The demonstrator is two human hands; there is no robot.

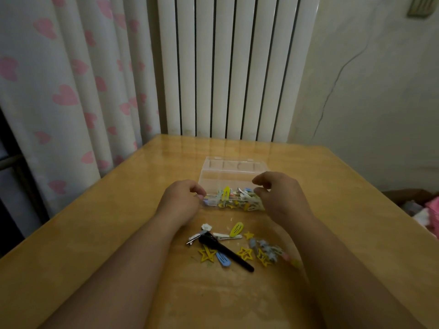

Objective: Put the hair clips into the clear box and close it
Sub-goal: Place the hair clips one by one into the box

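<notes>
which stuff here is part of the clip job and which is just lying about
Job: clear box, lid open; clips in it; loose clips on table; left hand, right hand at its ends.
Lying about: heart curtain; radiator; pink things, right edge.

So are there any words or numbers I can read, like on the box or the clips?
None: no words or numbers can be read anywhere.
The clear box has faint dark marks on its open lid, too blurred to read.
The hair clips show plain shapes, no writing.
The thing on the wall, top right, is cut off and blurred.
</notes>
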